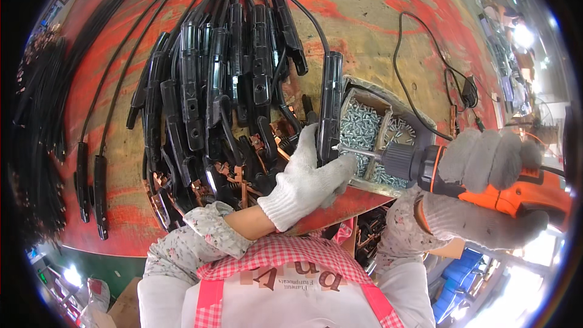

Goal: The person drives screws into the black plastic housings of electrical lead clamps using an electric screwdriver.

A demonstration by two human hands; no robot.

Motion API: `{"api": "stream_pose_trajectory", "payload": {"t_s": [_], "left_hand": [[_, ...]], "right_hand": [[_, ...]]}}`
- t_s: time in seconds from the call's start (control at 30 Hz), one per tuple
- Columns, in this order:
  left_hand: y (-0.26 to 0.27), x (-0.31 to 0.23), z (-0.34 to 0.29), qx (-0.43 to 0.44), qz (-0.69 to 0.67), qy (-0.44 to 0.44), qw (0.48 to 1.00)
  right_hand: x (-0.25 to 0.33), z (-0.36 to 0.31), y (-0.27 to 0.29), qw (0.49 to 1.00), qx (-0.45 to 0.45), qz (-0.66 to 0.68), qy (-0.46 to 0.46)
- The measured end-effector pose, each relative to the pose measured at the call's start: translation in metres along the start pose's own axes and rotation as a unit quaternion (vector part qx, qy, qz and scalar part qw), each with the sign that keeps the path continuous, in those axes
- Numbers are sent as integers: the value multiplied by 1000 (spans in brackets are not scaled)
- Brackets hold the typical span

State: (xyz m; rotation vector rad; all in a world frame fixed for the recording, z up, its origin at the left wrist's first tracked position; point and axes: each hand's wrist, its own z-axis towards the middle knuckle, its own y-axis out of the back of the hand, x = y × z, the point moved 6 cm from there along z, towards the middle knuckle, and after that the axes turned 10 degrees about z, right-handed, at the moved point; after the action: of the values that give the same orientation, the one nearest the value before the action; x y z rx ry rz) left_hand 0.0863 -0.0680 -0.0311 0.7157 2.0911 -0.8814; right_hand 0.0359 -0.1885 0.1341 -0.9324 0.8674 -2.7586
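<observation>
My left hand (311,176), in a white knit glove, is closed around the lower end of a black electrode holder (331,94) standing lengthwise with its cable running up and away. In a grey-white glove, my right hand (489,161) grips an orange and black power screwdriver (402,161). The tool lies sideways; its thin bit reaches left to the holder's handle beside my left fingers. Whether the tip sits in a screw cannot be made out. Many more black electrode holders (191,97) lie heaped left of my left hand, copper jaws (237,177) showing among them.
A divided cardboard box (381,190) of small silver screws (359,126) stands just beyond the bit. Two separate holders (101,197) lie at left, near a thick cable bundle (42,115). A black cord (398,42) loops across the worn red tabletop (364,203).
</observation>
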Motion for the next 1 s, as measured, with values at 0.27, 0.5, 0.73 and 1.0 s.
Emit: {"api": "stream_pose_trajectory", "payload": {"t_s": [0.27, 0.5, 0.73, 1.0], "left_hand": [[-1, 5, 3, -64, 7, -14, 998], [5, 0, 4, -63, -1, 20, 998], [1, 2, 3, -81, 0, -16, 997], [-4, -1, -10, -35, 45, -26, 998]], "right_hand": [[-21, 14, 4, 971, 27, 65, -227], [-56, 39, 8, 972, -81, -99, -199], [-65, 42, 32, 975, -125, -108, -150], [-41, 7, 111, 910, -400, -23, -104]]}}
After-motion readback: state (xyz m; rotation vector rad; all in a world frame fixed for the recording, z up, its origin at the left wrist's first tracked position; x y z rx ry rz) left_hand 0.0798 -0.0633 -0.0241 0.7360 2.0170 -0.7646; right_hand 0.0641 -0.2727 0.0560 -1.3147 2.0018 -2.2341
